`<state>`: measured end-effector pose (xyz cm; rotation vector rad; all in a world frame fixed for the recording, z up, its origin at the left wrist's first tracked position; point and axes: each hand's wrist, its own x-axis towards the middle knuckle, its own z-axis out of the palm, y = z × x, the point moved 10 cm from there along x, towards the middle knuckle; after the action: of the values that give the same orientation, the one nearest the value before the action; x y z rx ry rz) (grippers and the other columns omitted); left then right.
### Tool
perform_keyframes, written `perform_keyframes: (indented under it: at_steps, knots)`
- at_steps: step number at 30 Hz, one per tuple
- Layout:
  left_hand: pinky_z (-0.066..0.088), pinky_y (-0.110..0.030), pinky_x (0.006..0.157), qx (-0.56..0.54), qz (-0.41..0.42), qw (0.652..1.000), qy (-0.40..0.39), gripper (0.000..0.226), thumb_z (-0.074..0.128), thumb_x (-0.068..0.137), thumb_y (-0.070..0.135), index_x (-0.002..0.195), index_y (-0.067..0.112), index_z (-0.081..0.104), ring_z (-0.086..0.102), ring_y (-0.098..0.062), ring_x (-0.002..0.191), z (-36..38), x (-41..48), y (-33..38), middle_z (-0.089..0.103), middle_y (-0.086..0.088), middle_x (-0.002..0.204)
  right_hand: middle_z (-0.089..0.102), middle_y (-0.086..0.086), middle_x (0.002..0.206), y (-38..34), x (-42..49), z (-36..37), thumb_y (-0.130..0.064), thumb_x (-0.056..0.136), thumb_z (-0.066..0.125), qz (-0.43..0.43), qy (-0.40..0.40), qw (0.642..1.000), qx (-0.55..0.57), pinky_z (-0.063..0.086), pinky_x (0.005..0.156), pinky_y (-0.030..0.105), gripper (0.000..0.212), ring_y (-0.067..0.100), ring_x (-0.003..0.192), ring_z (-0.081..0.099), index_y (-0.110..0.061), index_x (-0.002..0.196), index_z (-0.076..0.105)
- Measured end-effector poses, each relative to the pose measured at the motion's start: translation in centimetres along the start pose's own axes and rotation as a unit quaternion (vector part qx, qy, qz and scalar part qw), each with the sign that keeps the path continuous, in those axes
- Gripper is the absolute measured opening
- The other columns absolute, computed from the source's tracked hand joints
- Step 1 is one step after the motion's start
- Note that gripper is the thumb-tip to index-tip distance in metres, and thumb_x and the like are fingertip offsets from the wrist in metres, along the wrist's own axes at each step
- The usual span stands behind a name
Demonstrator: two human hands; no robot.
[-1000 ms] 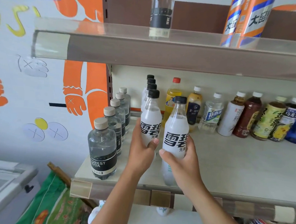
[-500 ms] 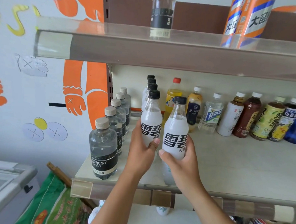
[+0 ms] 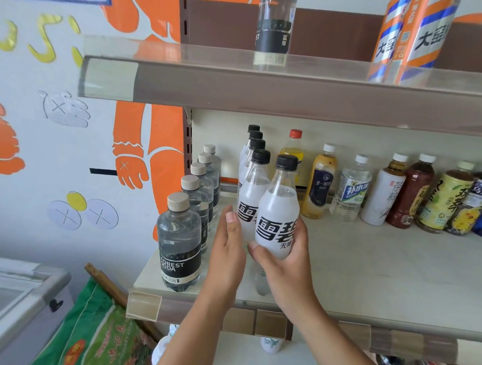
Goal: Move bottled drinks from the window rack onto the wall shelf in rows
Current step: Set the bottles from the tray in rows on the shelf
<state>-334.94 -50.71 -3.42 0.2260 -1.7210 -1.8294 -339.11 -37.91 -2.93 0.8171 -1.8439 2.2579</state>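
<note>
A pale wall painted with orange cartoon figures is standing behind a wall shelf (image 3: 383, 273) with a light, flat surface. At the far left, the corner of a chest freezer (image 3: 10, 296) is showing, with a green printed sack (image 3: 95, 336) leaning beside it, below the shelf.

On the shelf's left end, a row of clear soda bottles (image 3: 179, 243) with beige caps and black labels is running from front to back. Just to their right, a row of white-labelled bottles (image 3: 253, 166) with black caps is lining up toward the back wall.

The left hand (image 3: 226, 254) is reaching in with fingers open and straight, its palm lying against the side of the front bottle of that row, not wrapped around it. The right hand (image 3: 283, 265) is closing around the lower body of another white-labelled bottle (image 3: 278, 212), which is standing upright at the front of the shelf, just right of the row and touching its front bottle.

Further right, along the back wall, assorted drinks (image 3: 401, 190) are standing side by side: yellow juice, tea bottles, a clear water bottle.

On the shelf above (image 3: 267, 88), a dark-labelled bottle (image 3: 274, 30) and an orange, blue and white package (image 3: 409, 37) are sitting.
</note>
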Motion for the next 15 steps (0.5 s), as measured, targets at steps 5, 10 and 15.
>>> perform_keyframes:
  at_steps: [5, 10, 15]
  knots:
    - [0.041, -0.008, 0.097, -0.045, -0.044, 0.998, -0.013, 0.051, 0.022, 0.103, 0.05, 0.145, 0.028, 0.042, 0.05, 0.005, 0.123, -0.2, -0.7, -1.5, 0.054, 0.019, 0.133, 0.059, 0.002, 0.137, 0.8, -0.6, 2.0, -0.014, 0.074, 0.087, -0.004, -0.004, 1.0, -0.009, 0.055, 0.098, 0.041, 0.084, 0.015, 0.123, 0.062, -0.034, 0.141, 0.04]
    - [0.035, -0.041, 0.116, -0.074, -0.068, 0.995, -0.021, 0.066, 0.03, 0.094, 0.072, 0.145, 0.033, 0.046, 0.05, -0.01, 0.134, -0.3, -0.7, -2.8, 0.055, 0.007, 0.143, 0.048, 0.008, 0.142, 1.4, -0.8, 2.4, -0.034, 0.067, 0.084, -0.014, 0.008, 0.999, -0.035, 0.052, 0.103, 0.043, 0.08, 0.015, 0.127, 0.058, -0.057, 0.129, 0.039]
    - [0.04, -0.037, 0.111, -0.117, -0.076, 0.989, -0.048, 0.052, 0.025, 0.104, 0.055, 0.144, 0.031, 0.047, 0.061, -0.01, 0.121, 0.6, -1.0, -2.5, 0.066, 0.005, 0.131, 0.05, 0.007, 0.14, 1.8, -0.7, 2.5, -0.033, 0.068, 0.082, -0.01, -0.004, 1.0, -0.019, 0.052, 0.097, 0.026, 0.08, 0.012, 0.125, 0.059, -0.043, 0.132, 0.035]
